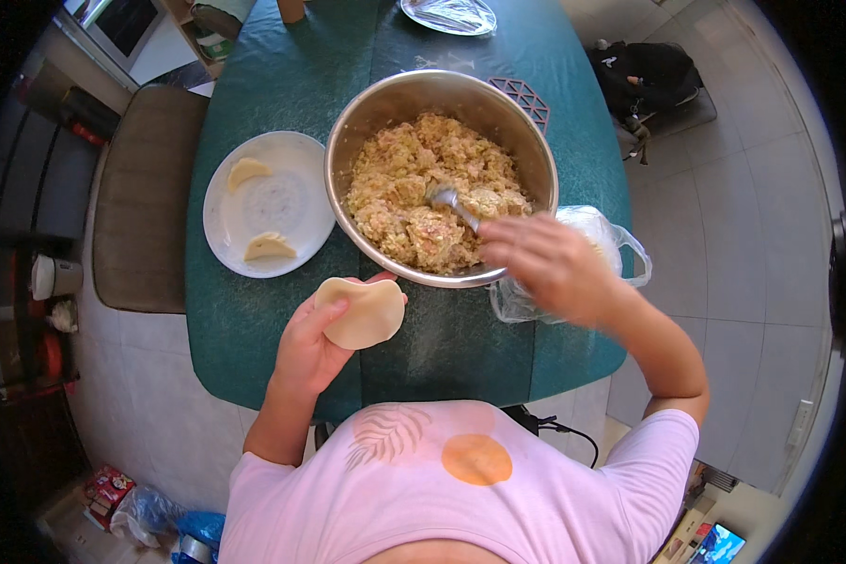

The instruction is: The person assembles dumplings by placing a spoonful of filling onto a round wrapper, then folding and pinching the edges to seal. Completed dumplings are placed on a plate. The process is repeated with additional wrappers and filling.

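A round, pale dumpling wrapper rests in my left hand, with the thumb on top and the fingers beneath. My right hand, slightly blurred, grips a metal spoon whose tip is in the minced filling. That filling lies in a large steel bowl in front of me. On a white plate left of the bowl sit two folded dumplings, one at the far side and one at the near side.
Under my right hand lies a clear plastic bag with pale contents. A dark lattice trivet is behind the bowl's right side. Farther back stands a plastic-covered plate on the green tablecloth. A brown cushioned bench adjoins the table's left.
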The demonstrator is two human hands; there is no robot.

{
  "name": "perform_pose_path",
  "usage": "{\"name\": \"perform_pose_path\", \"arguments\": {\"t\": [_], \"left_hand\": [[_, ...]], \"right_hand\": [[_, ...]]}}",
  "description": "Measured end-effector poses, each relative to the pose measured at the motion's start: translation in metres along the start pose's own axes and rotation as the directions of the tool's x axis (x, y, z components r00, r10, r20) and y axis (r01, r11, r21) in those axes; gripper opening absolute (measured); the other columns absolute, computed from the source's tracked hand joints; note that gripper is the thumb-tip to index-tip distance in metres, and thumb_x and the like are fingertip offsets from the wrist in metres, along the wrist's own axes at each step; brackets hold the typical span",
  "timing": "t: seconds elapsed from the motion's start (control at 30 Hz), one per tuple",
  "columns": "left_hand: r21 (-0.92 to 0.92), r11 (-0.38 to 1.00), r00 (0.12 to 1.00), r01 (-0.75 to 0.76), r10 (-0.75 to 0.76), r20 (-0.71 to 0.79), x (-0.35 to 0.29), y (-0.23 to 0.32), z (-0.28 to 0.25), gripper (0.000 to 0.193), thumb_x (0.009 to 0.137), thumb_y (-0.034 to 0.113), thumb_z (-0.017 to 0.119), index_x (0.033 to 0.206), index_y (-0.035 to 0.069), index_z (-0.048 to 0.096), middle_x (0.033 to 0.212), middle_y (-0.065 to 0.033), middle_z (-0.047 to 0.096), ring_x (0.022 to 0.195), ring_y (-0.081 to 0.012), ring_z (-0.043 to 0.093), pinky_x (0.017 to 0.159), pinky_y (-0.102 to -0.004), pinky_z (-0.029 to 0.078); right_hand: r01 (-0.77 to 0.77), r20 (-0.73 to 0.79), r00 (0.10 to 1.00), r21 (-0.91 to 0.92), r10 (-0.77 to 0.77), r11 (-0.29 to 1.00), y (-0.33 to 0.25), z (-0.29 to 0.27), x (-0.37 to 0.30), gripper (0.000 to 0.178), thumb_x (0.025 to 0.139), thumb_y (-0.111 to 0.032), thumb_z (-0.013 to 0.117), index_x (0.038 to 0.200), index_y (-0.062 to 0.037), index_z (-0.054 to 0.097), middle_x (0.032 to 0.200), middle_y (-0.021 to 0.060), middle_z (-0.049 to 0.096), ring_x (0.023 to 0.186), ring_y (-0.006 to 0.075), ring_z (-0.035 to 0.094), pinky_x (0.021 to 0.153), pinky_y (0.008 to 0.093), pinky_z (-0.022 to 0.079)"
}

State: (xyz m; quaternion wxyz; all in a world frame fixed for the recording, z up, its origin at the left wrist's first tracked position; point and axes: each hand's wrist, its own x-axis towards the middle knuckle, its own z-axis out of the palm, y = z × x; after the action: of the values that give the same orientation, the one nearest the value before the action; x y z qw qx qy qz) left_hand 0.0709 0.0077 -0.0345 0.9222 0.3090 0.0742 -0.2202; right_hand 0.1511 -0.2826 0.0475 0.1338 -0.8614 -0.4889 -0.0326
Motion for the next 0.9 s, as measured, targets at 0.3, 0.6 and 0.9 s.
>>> {"name": "perform_pose_path", "arguments": {"t": [0.3,0.6,0.9], "left_hand": [[0.028,1.000,1.000,-0.003,0.004,-0.025,0.001,-0.002,-0.002,0.029,0.090,0.017,0.051,0.114,0.001,0.055,0.133,-0.0305,0.044,0.117,-0.0455,0.050,0.096,-0.0489,0.045],[-0.048,0.999,1.000,0.025,-0.025,0.007,0.001,-0.004,0.001,0.031,0.090,0.012,0.047,0.117,-0.002,0.052,0.135,-0.0257,0.044,0.121,-0.0418,0.048,0.104,-0.0481,0.039],[-0.005,1.000,0.998,-0.022,0.022,-0.052,-0.001,-0.004,0.006,0.029,0.091,0.016,0.050,0.115,0.000,0.052,0.127,-0.0257,0.051,0.117,-0.0448,0.050,0.099,-0.0497,0.042]], "right_hand": [[-0.111,-0.077,0.991,-0.031,0.109,0.993,-0.017,-0.022,-0.026,0.026,0.077,-0.001,0.059,0.103,-0.0018,0.062,0.115,0.0143,0.064,0.104,0.0256,0.063,0.082,0.0365,0.049],[-0.132,-0.268,0.959,-0.121,0.096,0.984,0.054,-0.019,0.020,0.021,0.082,-0.003,0.058,0.102,-0.0057,0.063,0.109,0.0094,0.067,0.101,0.0252,0.064,0.081,0.0384,0.050],[-0.026,-0.060,0.998,-0.081,0.021,0.996,0.013,0.006,0.010,0.026,0.076,-0.003,0.056,0.101,0.0013,0.061,0.110,0.0168,0.065,0.110,0.0292,0.059,0.091,0.0409,0.046]]}}
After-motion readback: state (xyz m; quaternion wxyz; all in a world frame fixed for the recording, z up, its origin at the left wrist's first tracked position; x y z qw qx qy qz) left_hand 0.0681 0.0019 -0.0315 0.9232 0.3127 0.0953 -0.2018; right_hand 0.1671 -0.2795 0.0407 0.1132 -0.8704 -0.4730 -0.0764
